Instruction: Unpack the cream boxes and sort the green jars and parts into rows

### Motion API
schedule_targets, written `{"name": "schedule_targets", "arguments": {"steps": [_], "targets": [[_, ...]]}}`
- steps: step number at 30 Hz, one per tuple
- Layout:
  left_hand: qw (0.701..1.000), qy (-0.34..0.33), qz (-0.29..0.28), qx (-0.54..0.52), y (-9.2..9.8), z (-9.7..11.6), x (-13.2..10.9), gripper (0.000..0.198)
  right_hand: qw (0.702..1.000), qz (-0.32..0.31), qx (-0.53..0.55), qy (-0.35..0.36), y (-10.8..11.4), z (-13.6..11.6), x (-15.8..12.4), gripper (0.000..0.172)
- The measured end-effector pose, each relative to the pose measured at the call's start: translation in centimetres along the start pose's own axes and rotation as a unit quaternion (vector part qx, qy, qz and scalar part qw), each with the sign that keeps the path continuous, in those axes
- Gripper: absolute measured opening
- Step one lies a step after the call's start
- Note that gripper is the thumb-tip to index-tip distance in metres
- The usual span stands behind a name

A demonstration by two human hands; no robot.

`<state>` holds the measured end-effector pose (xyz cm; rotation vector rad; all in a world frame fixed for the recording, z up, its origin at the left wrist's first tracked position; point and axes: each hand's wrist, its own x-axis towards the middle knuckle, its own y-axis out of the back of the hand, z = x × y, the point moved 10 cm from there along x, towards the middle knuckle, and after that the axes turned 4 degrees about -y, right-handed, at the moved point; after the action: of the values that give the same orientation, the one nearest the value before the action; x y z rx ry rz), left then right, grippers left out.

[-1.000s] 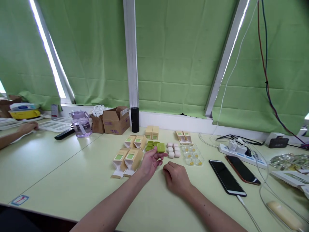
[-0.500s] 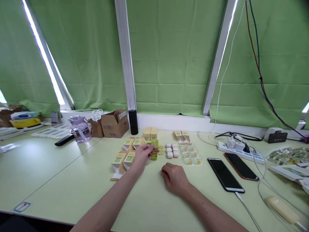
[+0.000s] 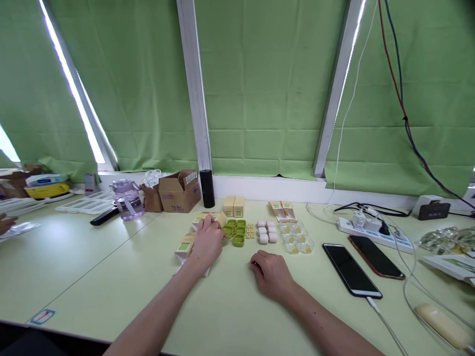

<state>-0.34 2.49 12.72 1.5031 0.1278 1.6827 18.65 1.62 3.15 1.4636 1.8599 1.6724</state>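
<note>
My left hand [image 3: 208, 241] is over the paper boxes, its fingers closed at the edge of a small green box [image 3: 228, 231] that looks tilted. Its fingertips are partly hidden. Other small green boxes [image 3: 238, 241] sit in rows just to the right. Beneath and around the hand are open cream paper boxes [image 3: 184, 246] with green labels, partly covered by it. My right hand [image 3: 272, 274] rests on the table, fingers curled in, with nothing visible in it. Beyond it lie tiny yellow pieces [image 3: 250, 231], pale pink rounded pieces [image 3: 267, 231] and clear cups with yellow bits [image 3: 296, 237].
Two upright cream boxes [image 3: 233, 206] and a black cylinder [image 3: 207, 189] stand at the back, beside a cardboard box [image 3: 180, 192] and purple jug [image 3: 127, 200]. Two phones [image 3: 351, 269] and a power strip [image 3: 374, 233] with cables lie right. Another person's hand [image 3: 6, 223] shows far left.
My left hand has moved left from the green boxes to above the paper boxes, uncovering the green rows. A green box appears to have shifted left with it. My right hand stays put.
</note>
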Motion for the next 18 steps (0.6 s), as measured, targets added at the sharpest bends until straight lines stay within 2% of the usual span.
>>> {"name": "schedule_targets", "arguments": {"steps": [2,3,5,12,18], "targets": [[0.986,-0.002,-0.128,0.104,-2.4,-0.1,-0.5,0.019,1.0,-0.017,-0.002,-0.006,-0.1,0.0,0.0,0.012],[0.969,-0.007,-0.194,0.155,-3.6,-0.2,-0.9,0.019,1.0,-0.025,-0.004,-0.008,-0.2,0.0,0.1,0.013],[0.943,-0.009,-0.255,0.215,-4.5,-0.5,-1.5,0.018,0.999,-0.034,-0.006,-0.013,-0.2,0.0,0.1,0.014],[0.921,-0.024,-0.292,0.257,-5.9,-0.5,-2.1,0.019,0.999,-0.044,-0.009,-0.018,-0.4,0.1,0.0,0.015],[0.914,-0.037,-0.294,0.277,-6.4,-0.2,-2.2,0.023,0.999,-0.042,-0.011,-0.016,-0.5,0.1,0.1,0.014]]}}
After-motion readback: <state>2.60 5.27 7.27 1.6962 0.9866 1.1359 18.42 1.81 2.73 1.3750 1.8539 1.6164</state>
